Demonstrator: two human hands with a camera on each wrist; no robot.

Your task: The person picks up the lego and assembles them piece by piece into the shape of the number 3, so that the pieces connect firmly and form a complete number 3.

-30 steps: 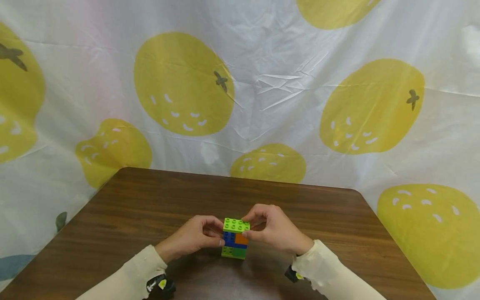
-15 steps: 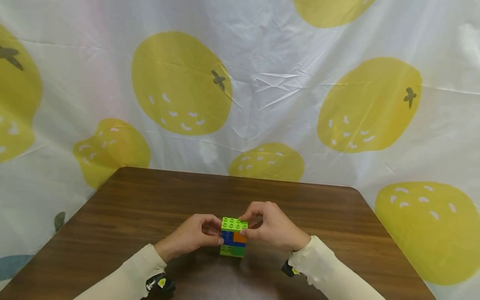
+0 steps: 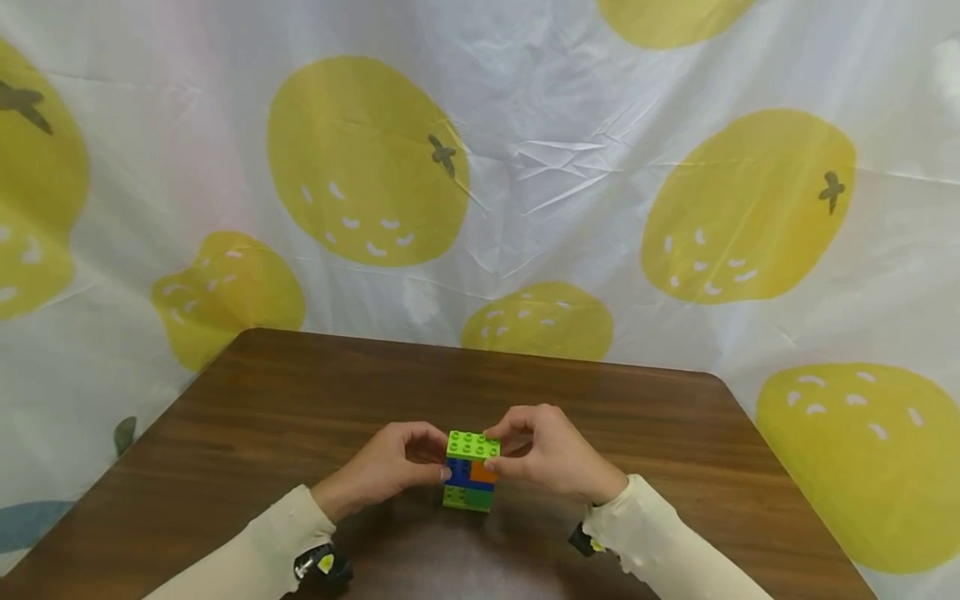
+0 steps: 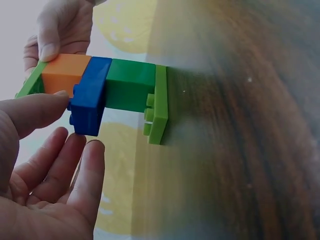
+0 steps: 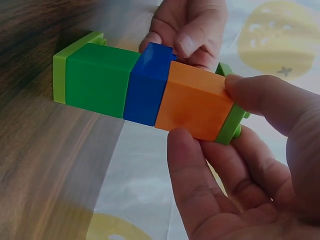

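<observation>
A short tower of toy building bricks stands on the table in the head view. At its foot lies a thin light green brick [image 4: 160, 105], with a dark green block [image 5: 95, 77] above one end. Over that come a blue brick [image 4: 90, 102], an orange block [image 5: 192, 100] and, topmost, another thin light green brick [image 3: 468, 446]. My left hand [image 3: 386, 465] pinches the blue brick's left end, thumb on its studded side. My right hand [image 3: 558, 457] grips the top light green brick at its right end, the thumb also at the orange block's edge.
The brown wooden table [image 3: 337, 383] extends around the tower. Behind it hangs a white curtain [image 3: 540, 225] with large yellow fruit prints. Dark wrist-worn devices sit under both cream sleeves [image 3: 255, 537].
</observation>
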